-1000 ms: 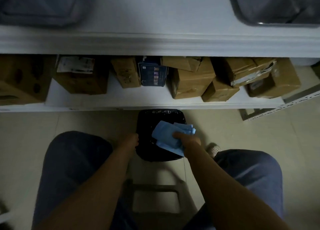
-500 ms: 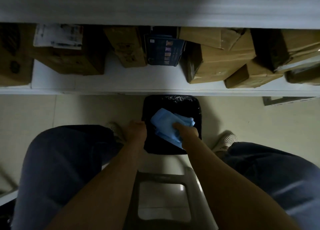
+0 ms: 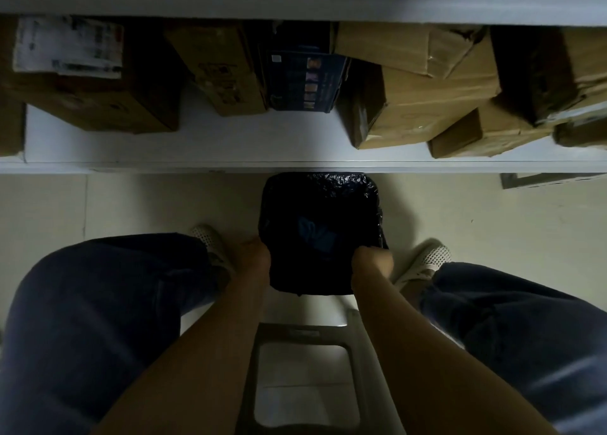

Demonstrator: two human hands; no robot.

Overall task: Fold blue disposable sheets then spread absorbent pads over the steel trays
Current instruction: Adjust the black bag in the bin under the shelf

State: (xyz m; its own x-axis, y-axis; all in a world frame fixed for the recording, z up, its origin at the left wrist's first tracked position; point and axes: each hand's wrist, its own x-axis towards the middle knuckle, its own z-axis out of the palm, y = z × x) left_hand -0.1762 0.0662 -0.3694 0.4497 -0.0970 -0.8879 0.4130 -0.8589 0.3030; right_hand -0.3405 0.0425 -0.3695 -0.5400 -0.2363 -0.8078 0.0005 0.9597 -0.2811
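Crumpled blue disposable sheet point(image 3: 315, 236) is lying deep inside the black-lined square waste bin point(image 3: 331, 185) on the floor, while left hand point(image 3: 253, 254) and right hand point(image 3: 372, 259) are gripping its near rim, best slid evenly.

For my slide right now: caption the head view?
Both hands grip black-lined bin; blue sheet inside.
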